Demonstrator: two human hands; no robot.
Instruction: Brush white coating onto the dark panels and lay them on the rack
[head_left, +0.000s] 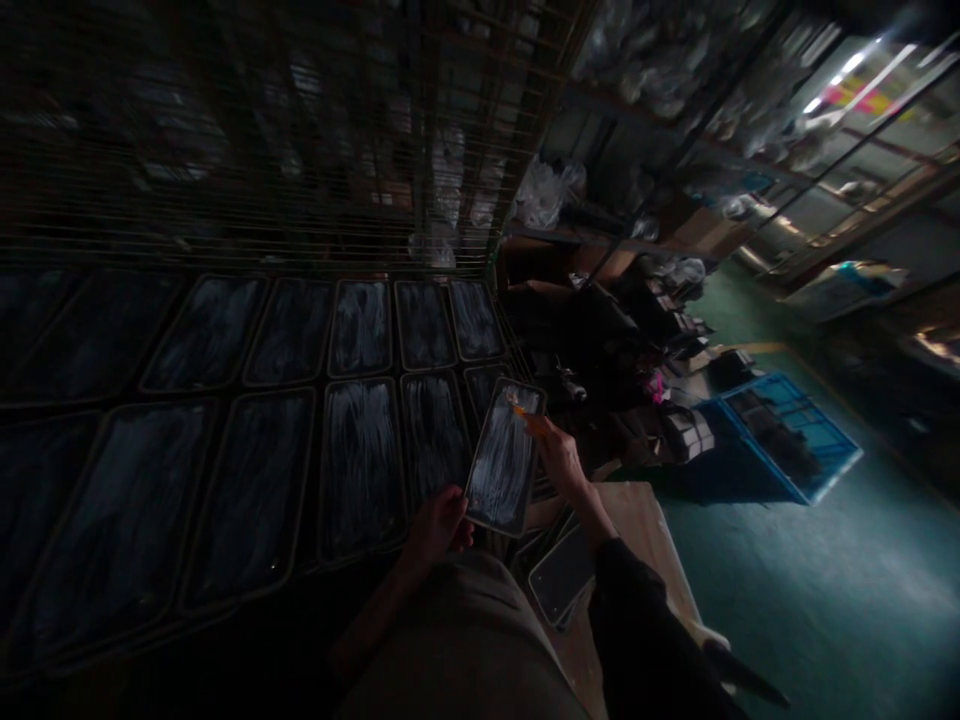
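My left hand is closed on the lower left edge of a dark rectangular panel with rounded corners and a pale rim. White streaks run along the panel's face, and it is tilted up above my lap. In my right hand is a brush with an orange handle, its tip at the panel's upper end. Dim light hides the bristles' detail. To the left, similar streaked panels lie in two rows. Below my right forearm, a plain dark panel rests on a small stack.
A wire mesh wall rises behind the rows. The stack sits on a wooden board at my right. Beyond it, a blue crate with dark pieces stands on the green floor. Shelves with plastic bags line the back.
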